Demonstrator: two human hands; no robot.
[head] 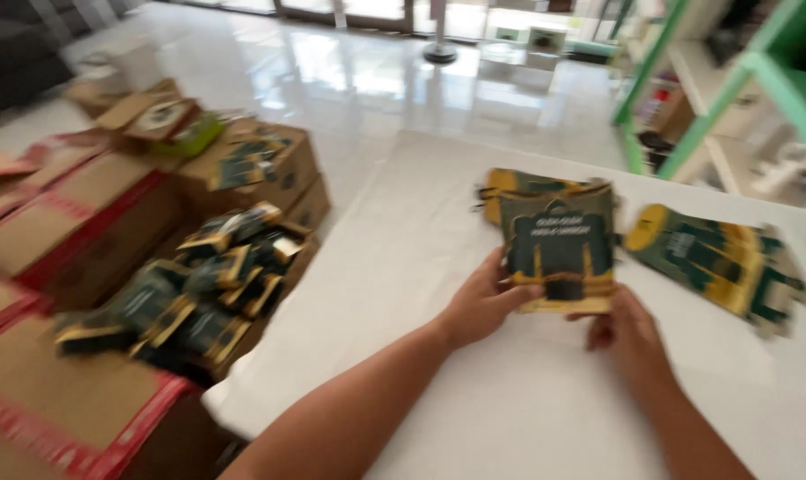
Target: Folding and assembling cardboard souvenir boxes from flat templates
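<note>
room: bright indoor space, glossy pale tiled floor [367,80] with window glare, green shelving frame [732,80] upper right, dark sofa corner far upper left; whole frame motion-blurred
surface: white table [527,409], edge runs diagonally from top centre to lower left
left hand [485,307]: forearm comes in from bottom centre, fingers curled, thumb pressed on the front of the flat green-and-gold carton [558,244], gripping its lower left edge
right hand [629,333]: fingers bent, pinching the lower right corner of the same carton from below; exact finger contact blurred
held carton: unfolded, flat, dark green panel with gold border and arch pattern, lying low over the table near its centre, slightly tilted; a second flat piece of the same kind shows behind its top edge
second flat carton [723,262]: same colours, lying on the table just right of the held one, apart from both hands, angled down to the right
loose pile [198,293]: many small green-and-gold boxes heaped on brown cardboard boxes [83,222], left of the table, well apart from the hands
cardboard boxes: several, brown, some with red tape along edges, stacked on the floor at left
far boxes: open carton [260,164] with more green items on top, behind the pile
</note>
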